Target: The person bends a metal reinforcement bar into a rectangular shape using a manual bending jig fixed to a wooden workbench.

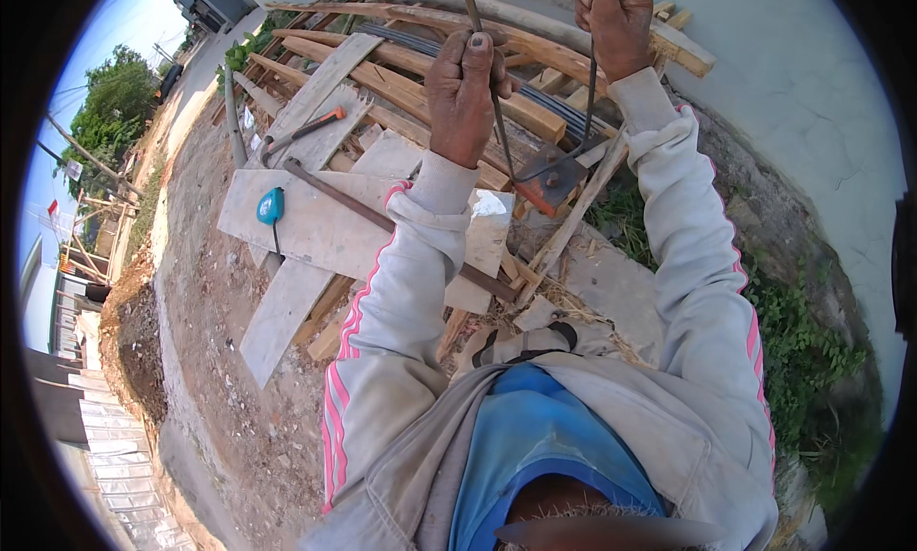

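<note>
My left hand point(460, 102) is closed round a dark metal rod point(503, 142), which sticks out above the fist and slants down below it. Farther right, my right hand point(616, 31) grips another upright length of thin dark rod point(591, 85). Both lengths run down to a rusty metal plate point(556, 175) with a bolt-like peg on it. Whether they are one bent rod I cannot tell. A long brown pipe or bar point(358, 205) lies across the boards beneath my left forearm.
A hammer with an orange and black handle point(304, 131) and a teal tape measure point(271, 205) lie on pale boards point(315, 228) to the left. Long timbers point(401, 91) and a bundle of thin bars point(411, 50) are stacked ahead. A pale wall point(783, 83) borders the right, with weeds point(793, 331) along it.
</note>
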A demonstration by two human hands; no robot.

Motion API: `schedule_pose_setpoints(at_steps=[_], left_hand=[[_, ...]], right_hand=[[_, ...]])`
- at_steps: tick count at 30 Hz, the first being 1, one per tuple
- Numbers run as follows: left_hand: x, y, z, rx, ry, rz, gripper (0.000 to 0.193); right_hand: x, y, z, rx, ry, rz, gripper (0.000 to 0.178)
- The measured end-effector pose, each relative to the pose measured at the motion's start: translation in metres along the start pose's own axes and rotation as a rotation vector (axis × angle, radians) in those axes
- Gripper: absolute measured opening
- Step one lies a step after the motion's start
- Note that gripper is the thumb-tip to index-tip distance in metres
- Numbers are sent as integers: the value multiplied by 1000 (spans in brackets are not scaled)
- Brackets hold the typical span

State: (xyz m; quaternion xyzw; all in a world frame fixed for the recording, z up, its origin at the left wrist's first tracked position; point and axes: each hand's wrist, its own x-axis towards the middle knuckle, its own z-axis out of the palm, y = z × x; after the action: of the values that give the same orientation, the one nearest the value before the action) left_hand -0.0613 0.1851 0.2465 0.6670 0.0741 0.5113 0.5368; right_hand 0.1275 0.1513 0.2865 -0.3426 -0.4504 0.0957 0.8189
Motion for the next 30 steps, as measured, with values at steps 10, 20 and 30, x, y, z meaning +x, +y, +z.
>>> schedule_pose_setpoints(at_steps=[10, 20, 30], left_hand=[[11, 25, -8, 123, 160, 38, 43], [26, 54, -18, 4, 352, 30, 36], [10, 70, 9, 414, 338, 95, 38]], right_hand=[[28, 22, 12, 136, -356, 230, 24], [54, 58, 78, 163, -598, 147, 28], [63, 103, 96, -106, -508, -52, 30]])
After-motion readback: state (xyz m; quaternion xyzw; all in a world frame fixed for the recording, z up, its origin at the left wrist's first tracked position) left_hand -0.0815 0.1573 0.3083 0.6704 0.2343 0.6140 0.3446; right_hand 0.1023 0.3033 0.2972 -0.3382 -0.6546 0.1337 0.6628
